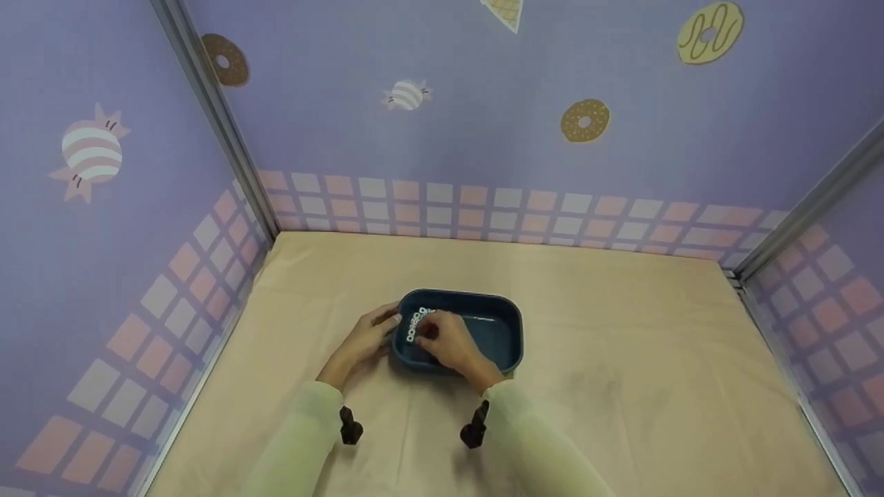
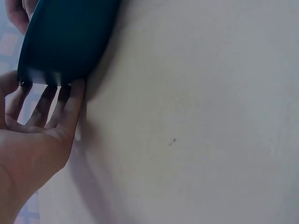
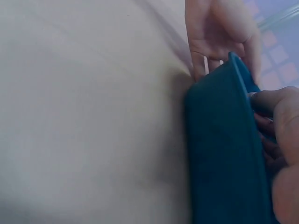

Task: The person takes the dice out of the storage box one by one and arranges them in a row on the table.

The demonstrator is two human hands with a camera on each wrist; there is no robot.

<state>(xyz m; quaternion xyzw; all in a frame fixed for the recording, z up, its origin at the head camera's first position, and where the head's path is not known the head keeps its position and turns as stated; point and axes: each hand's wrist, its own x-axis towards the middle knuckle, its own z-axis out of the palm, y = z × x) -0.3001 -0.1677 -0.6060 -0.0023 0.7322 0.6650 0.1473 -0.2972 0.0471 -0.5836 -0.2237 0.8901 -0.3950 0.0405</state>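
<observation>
A dark blue rectangular container (image 1: 494,338) stands on the cloth-covered table. At its left end lie several small white ring-like pieces (image 1: 412,330) in a row, partly covered by my right hand. My left hand (image 1: 364,340) rests at the left end wall; in the left wrist view its spread fingers (image 2: 70,109) touch the outside, with the thumb at the rim. My right hand (image 1: 449,339) reaches over the near wall into the container, its bent fingers and thumb pinching at the white pieces. The right wrist view shows these fingers partly hidden behind the container wall (image 3: 224,140).
Beige cloth (image 1: 621,345) with creases covers the table. Purple walls (image 1: 483,124) with printed sweets and pink and white squares stand on the left, back and right. Metal posts (image 1: 228,131) mark the corners. Black wrist mounts (image 1: 350,426) hang under both sleeves.
</observation>
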